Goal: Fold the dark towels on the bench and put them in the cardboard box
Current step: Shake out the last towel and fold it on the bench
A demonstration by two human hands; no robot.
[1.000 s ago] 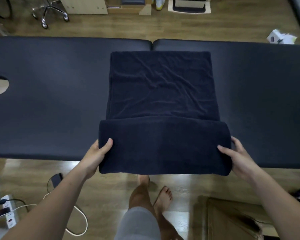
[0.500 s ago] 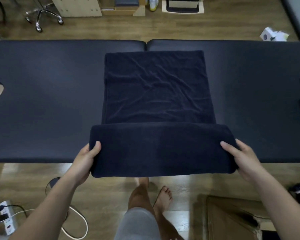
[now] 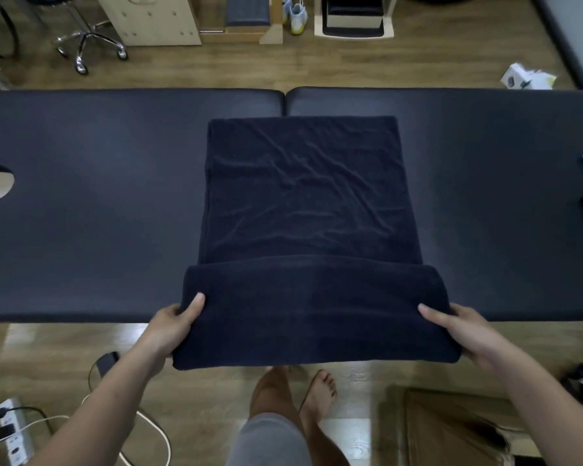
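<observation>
Both left hand (image 3: 167,329) and right hand (image 3: 466,327) hold the dark towel (image 3: 303,196), fingers (image 3: 196,302) clamped on its near fold at the desk (image 3: 98,203) edge. Carry it forward level, side edges aligned.

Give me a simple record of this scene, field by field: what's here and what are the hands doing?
Bench: dark, padded, hole at left
Towel: dark, spread flat on bench, near end doubled over
Left grip: holds doubled end's left corner, thumb on top
Right grip: holds its right corner, thumb on top
Cardboard box: on floor, lower right, partly in view
Stage: fold begun, towel not yet in box
</observation>
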